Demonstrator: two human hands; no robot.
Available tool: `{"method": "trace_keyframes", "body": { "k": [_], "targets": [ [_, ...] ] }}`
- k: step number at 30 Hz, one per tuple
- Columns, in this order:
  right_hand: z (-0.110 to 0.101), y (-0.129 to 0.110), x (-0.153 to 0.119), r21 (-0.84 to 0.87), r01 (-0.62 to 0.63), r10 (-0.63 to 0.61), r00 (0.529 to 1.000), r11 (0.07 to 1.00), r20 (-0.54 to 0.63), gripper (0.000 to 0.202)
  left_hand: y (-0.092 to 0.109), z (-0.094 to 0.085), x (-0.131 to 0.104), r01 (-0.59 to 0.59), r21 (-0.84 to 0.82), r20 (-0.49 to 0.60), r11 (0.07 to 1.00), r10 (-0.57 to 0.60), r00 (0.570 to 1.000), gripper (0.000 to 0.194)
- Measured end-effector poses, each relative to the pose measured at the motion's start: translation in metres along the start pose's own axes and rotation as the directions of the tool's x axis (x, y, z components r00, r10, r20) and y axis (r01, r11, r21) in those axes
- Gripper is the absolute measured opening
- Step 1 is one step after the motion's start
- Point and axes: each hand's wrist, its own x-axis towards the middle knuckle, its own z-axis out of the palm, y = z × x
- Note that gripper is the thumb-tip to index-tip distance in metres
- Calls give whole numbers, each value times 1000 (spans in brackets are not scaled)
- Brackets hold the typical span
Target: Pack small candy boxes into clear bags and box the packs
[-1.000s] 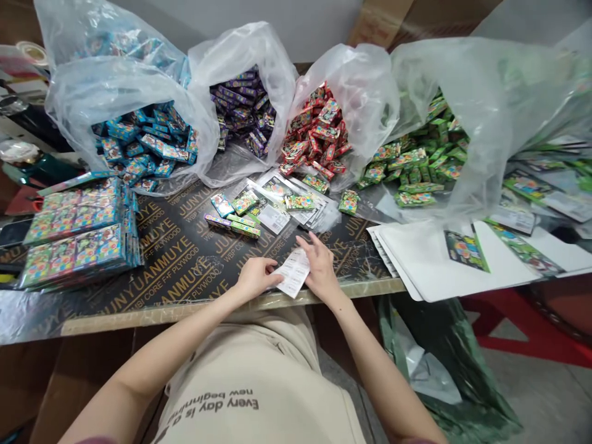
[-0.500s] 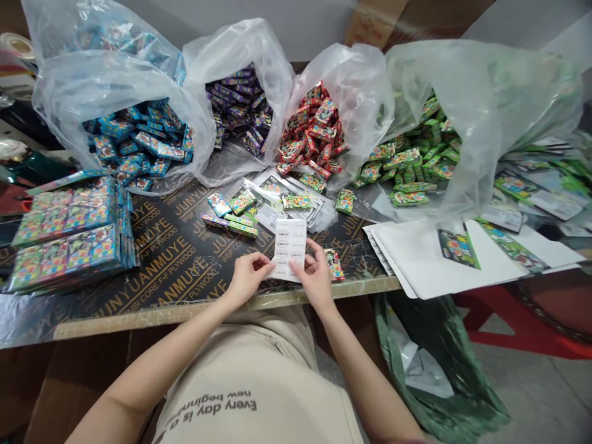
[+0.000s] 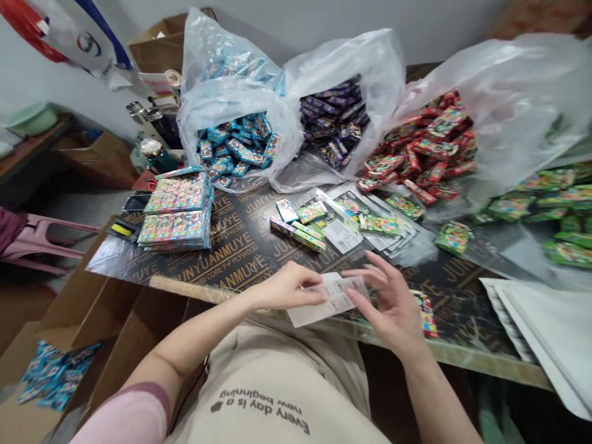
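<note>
Sheet (image 3: 306, 313), white, printed: pinched in grip of left hand (image 3: 287, 287); right hand (image 3: 395, 305) at opposite end, grip indeterminable.

Pale green round plastic basin (image 3: 34, 120) on a brown table (image 3: 37, 145) at far left, white bag with red and blue parts (image 3: 74, 46) against the grey wall (image 3: 324, 18), pink plastic stool (image 3: 44, 237) on the left, black cylindrical flask (image 3: 160, 128) just beyond a dark green bottle with whitish top (image 3: 160, 159).
</note>
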Motion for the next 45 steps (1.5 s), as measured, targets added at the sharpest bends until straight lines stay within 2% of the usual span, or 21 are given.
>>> {"method": "trace_keyframes", "body": {
  "k": [1, 2, 3, 5, 6, 8, 12, 14, 17, 22, 24, 27, 30, 33, 35, 36, 37, 39, 42, 45],
  "targets": [
    [1, -6, 2, 89, -75, 73, 997, 993, 29, 60, 1, -3, -1, 3, -74, -57, 997, -7, 998, 16],
    [3, -10, 4, 170, -139, 139, 990, 976, 16, 56, 0, -5, -1, -9, -174, -151, 985, -17, 988, 18],
    [6, -12, 6, 228, -175, 189, 981, 958, -41, 50, -2, -5, -1, -41, -280, -251, 959, -32, 967, 31],
    [12, -11, 10, 251, -171, 232, 942, 953, -241, 36, -8, -2, 1, -142, -435, -401, 889, -50, 915, 60],
    [13, -8, 13, 238, -149, 224, 918, 960, -326, 30, -11, 0, 2, -195, -472, -443, 860, -40, 896, 68],
    [15, 0, 15, 218, -115, 196, 894, 969, -402, 26, -16, 7, 3, -264, -498, -475, 826, -5, 880, 69],
    [14, 4, 14, 253, -120, 208, 910, 960, -359, 22, -20, 15, 3, -244, -518, -464, 820, -29, 885, 40],
    [12, 0, 12, 287, -149, 234, 928, 946, -289, 20, -21, 13, 3, -217, -480, -510, 850, -69, 858, 29],
    [10, -5, 11, 358, -226, 289, 948, 906, -134, 26, -20, 7, 1, -202, -386, -578, 900, -65, 814, 24],
    [8, -10, 11, 427, -303, 343, 939, 852, -18, 32, -13, 4, -3, -130, -422, -492, 897, -106, 864, 32],
    [7, -12, 11, 436, -318, 353, 936, 842, 1, 33, -10, 4, -3, -113, -431, -495, 895, -130, 859, 31],
    [8, -14, 9, 389, -310, 345, 938, 868, -21, 27, -9, 2, -3, -115, -386, -545, 915, -125, 829, 27],
    [8, -16, 8, 227, -231, 259, 961, 946, -102, 14, -12, -1, -4, -89, -221, -587, 971, -59, 807, 19],
    [7, -19, 9, -36, -82, 71, 970, 996, -231, 11, -15, -5, -4, -100, 62, -611, 993, 117, 783, 16],
    [6, -21, 9, -135, -25, -9, 969, 991, -248, 12, -15, -8, -3, -121, 189, -612, 975, 213, 761, 16],
    [6, -22, 9, -132, -24, -6, 975, 991, -223, 14, -15, -9, -3, -127, 206, -607, 970, 228, 761, 17],
    [5, -22, 9, -104, -42, 23, 983, 994, -180, 16, -15, -10, -2, -131, 190, -598, 973, 221, 770, 20],
    [5, -21, 8, -33, -117, 113, 988, 993, -102, 20, -14, -12, -1, -124, 87, -548, 988, 151, 823, 24],
    [3, -19, 6, 19, -212, 213, 974, 977, -82, 22, -13, -13, -1, -30, -167, -437, 986, -46, 898, 22],
    [-3, -19, 6, 58, -268, 271, 962, 962, -35, 27, -12, -11, 0, 44, -393, -378, 918, -205, 903, 29]
  ]
}}
